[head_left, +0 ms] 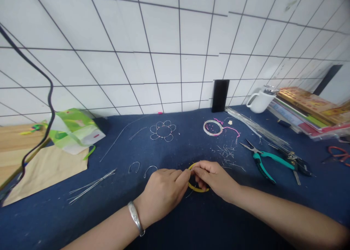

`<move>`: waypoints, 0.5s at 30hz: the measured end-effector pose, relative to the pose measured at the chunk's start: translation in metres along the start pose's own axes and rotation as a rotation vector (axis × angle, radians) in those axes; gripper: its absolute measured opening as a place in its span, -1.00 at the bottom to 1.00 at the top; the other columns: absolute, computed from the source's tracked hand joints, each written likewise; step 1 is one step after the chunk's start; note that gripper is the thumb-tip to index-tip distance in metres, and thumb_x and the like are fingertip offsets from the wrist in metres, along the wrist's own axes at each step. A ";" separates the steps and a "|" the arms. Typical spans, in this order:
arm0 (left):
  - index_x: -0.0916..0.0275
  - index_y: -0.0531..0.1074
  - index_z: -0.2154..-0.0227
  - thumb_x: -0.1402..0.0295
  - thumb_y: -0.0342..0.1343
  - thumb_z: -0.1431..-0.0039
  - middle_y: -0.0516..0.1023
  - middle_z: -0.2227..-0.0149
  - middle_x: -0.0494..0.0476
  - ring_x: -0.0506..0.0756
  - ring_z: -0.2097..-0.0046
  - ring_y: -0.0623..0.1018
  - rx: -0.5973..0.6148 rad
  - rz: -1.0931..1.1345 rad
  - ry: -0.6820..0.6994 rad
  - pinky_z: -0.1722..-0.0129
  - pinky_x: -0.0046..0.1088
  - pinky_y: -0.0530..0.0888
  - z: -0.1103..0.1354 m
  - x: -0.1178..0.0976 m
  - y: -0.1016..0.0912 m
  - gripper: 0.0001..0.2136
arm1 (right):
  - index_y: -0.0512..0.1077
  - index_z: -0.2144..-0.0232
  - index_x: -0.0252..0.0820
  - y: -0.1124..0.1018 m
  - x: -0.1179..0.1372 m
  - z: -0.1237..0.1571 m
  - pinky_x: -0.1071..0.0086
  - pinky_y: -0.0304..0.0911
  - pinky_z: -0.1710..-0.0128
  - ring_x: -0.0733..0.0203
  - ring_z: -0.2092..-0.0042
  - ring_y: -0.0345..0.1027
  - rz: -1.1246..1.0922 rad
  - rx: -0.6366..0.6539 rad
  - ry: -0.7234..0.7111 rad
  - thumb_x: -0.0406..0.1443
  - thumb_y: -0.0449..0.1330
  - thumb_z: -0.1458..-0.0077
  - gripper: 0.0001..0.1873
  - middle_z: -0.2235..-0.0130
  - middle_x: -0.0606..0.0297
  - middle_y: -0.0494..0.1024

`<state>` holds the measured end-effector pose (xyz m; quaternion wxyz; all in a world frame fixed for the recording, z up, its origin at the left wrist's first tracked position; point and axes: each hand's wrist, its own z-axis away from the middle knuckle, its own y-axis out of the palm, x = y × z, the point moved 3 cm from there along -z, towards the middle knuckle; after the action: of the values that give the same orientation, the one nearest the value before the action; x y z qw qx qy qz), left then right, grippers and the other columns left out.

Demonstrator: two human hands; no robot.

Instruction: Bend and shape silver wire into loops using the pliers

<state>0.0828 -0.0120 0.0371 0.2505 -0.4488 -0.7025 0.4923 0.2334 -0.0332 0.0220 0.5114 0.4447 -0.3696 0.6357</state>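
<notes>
A yellow ring (194,188) lies at the near middle of the dark blue cloth, partly covered by both hands. My left hand (167,186) is closed, its thumb and fingertips pressed together at the ring's left edge; what they pinch is hidden. My right hand (212,175) has its fingers curled over the ring's top and inside, also closed. Just below the ring a thin wire end (189,195) sticks out. Two bent wire loops (134,167) rest left of the hands. Farther back lies a flower-shaped wire piece (163,131) with several petals.
Teal-handled pliers (262,158) and dark cutters (296,162) lie right, beside wire scraps (227,153). A white round dish (213,127) holds pink bits. Wire bundles (91,186) lie left and back right. A white mug (262,98), books (311,109) and a green bag (72,129) line the edges.
</notes>
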 end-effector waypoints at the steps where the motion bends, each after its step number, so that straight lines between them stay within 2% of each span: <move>1: 0.23 0.26 0.46 0.47 -0.11 -0.18 0.32 0.61 -0.07 -0.02 0.58 0.32 0.002 0.001 0.000 0.57 -0.45 0.19 0.000 0.000 0.000 -0.87 | 0.38 0.40 -0.22 0.000 0.000 0.000 0.53 0.13 0.58 0.42 0.54 0.18 -0.002 0.000 0.000 -0.14 0.06 -0.09 -0.74 0.56 0.39 0.29; 15: 0.22 0.23 0.46 0.46 -0.10 -0.18 0.32 0.61 -0.07 -0.01 0.57 0.33 0.019 -0.007 -0.024 0.56 -0.44 0.18 0.000 0.001 0.002 -0.88 | 0.41 0.33 -0.21 0.000 0.001 -0.001 0.52 0.13 0.59 0.43 0.55 0.18 -0.017 -0.011 0.000 -0.16 0.08 -0.07 -0.76 0.53 0.40 0.30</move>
<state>0.0826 -0.0110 0.0352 0.2481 -0.4378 -0.7022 0.5036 0.2335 -0.0322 0.0227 0.5190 0.4450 -0.3695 0.6294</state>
